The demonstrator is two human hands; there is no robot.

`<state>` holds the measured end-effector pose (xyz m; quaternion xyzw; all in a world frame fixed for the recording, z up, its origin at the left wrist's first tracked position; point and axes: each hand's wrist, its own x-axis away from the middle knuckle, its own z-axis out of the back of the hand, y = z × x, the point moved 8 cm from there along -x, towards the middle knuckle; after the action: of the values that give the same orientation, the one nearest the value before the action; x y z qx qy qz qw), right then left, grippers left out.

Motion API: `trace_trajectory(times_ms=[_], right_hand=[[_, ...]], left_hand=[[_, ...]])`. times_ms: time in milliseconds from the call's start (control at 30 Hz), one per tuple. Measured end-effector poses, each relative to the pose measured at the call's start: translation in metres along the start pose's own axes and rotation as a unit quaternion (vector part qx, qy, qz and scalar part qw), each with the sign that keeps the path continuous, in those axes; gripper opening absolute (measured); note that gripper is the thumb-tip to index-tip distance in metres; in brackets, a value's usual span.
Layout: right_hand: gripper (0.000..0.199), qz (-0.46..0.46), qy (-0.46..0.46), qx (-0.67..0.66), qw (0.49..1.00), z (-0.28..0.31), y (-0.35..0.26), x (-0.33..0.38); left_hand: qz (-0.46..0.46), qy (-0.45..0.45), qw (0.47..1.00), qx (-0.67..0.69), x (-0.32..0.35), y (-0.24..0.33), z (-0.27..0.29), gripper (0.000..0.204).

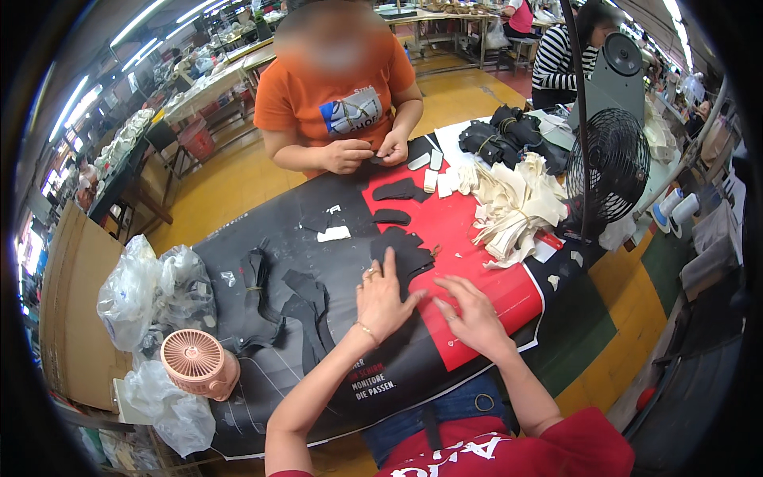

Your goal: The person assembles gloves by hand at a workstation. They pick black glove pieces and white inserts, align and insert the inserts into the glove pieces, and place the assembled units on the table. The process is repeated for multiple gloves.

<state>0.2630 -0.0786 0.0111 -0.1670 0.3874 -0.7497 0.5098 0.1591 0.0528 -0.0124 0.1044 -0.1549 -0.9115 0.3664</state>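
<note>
My left hand (385, 300) reaches over the table with its fingers spread. Its fingertips rest at the edge of a small pile of black fabric pieces (407, 253). Just right of it, my right hand (470, 315) is over the red part of the table cover (509, 298), fingers apart and nothing in them. Beyond the pile are more black cut pieces (400, 189) and a single dark piece (391, 216). Across the table a co-worker in an orange shirt (278, 111) holds a small dark piece between both hands (369, 153).
Cream fabric pieces (520, 207) are heaped at right, before a black fan (616, 163). Black bundles (505, 139) lie behind them. Left are black strips (306, 310), a tied black bundle (256, 298), a pink fan (195, 362) and plastic bags (155, 294).
</note>
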Motion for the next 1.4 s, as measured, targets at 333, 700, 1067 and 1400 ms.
trace_trajectory(times_ms=[333, 700, 1067, 1400], right_hand=[[0.028, -0.019, 0.013, -0.037, 0.999, 0.025, 0.027, 0.036], [0.043, 0.247, 0.004, 0.168, 0.954, -0.017, -0.017, -0.058], [0.048, 0.330, -0.113, 0.178, 0.920, -0.083, -0.004, -0.125], [0.044, 0.457, -0.169, 0.121, 0.865, -0.188, -0.085, -0.110]], left_hand=[[-0.167, -0.085, 0.982, -0.010, -0.060, 0.001, -0.023, 0.078], [0.251, 0.169, 0.948, -0.103, 0.091, -0.113, 0.066, 0.081], [0.043, -0.007, 0.999, -0.024, 0.181, -0.060, 0.042, 0.055], [0.087, 0.013, 0.994, 0.058, 0.121, 0.032, -0.011, 0.065]])
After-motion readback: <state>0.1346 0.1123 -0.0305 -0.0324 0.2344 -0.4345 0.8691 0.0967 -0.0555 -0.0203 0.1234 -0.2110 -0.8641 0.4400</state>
